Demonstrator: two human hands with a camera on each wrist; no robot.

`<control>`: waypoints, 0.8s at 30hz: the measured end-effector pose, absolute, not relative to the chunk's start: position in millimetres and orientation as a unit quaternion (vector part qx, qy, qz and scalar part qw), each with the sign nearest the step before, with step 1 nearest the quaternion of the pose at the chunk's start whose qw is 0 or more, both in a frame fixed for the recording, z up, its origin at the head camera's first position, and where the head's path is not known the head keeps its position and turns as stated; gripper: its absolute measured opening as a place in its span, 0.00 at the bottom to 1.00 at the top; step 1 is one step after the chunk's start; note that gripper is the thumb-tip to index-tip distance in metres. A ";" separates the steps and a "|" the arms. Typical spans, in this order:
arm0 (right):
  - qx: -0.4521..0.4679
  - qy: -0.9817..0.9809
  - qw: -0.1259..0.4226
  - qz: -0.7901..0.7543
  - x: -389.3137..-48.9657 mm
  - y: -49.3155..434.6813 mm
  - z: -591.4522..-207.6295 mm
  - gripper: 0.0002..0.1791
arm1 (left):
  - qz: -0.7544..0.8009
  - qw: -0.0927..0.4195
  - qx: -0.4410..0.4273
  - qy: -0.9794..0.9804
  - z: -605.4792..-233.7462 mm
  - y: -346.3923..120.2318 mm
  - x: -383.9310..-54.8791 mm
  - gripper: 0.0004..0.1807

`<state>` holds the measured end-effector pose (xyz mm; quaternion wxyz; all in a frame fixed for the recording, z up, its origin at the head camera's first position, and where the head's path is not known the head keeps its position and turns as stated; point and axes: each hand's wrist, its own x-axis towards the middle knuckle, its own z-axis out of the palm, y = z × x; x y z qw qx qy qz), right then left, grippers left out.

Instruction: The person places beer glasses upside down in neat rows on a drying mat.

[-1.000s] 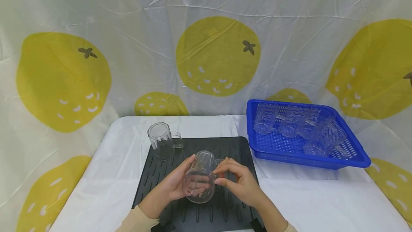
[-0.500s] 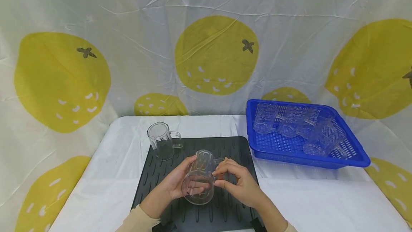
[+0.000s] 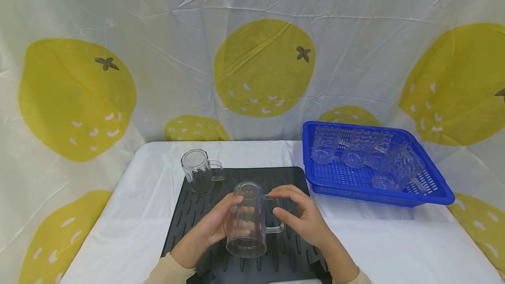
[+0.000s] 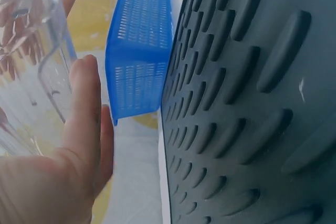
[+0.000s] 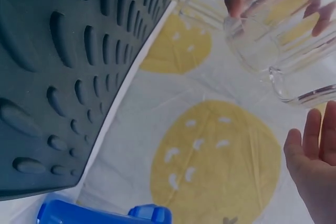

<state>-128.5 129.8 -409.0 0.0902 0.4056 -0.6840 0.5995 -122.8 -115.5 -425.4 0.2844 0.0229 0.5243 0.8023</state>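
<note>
A clear glass mug (image 3: 248,218) is held over the black ridged mat (image 3: 221,240), its handle (image 3: 275,229) pointing right. My left hand (image 3: 221,218) grips the mug's body from the left, thumb on the near side and fingers showing through the glass. Beside the handle is my right hand (image 3: 301,216), index fingertip right at its upper end and thumb spread apart from it. In the right wrist view the fingers of the right hand (image 5: 320,156) are straight, close by the glass. A second glass mug (image 3: 197,174) stands upright at the mat's far left corner.
A blue perforated basket (image 3: 359,191) stands at the back right, with several clear glass mugs (image 3: 355,146) lying in it. White cloth (image 3: 378,249) covers the table. Behind it hangs a lemon-print curtain (image 3: 169,65).
The held mug has turned, its near end tipping downward and its handle swinging into view on the right. My right fingers have loosened from the handle and spread; the left hand keeps its grip.
</note>
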 end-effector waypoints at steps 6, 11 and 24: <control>0.393 -0.665 0.091 0.628 -132.9 131.4 -408.3 0.20 | 0.796 0.237 0.076 0.552 -423.3 -118.4 -120.7 0.39; 0.381 -0.657 0.100 0.643 -134.8 131.3 -408.9 0.20 | 0.795 0.194 0.126 0.561 -423.8 -120.1 -119.2 0.39; 0.371 -0.660 0.110 0.644 -138.5 129.7 -407.1 0.22 | 0.681 -0.006 0.260 0.684 -426.9 -120.4 -114.3 0.44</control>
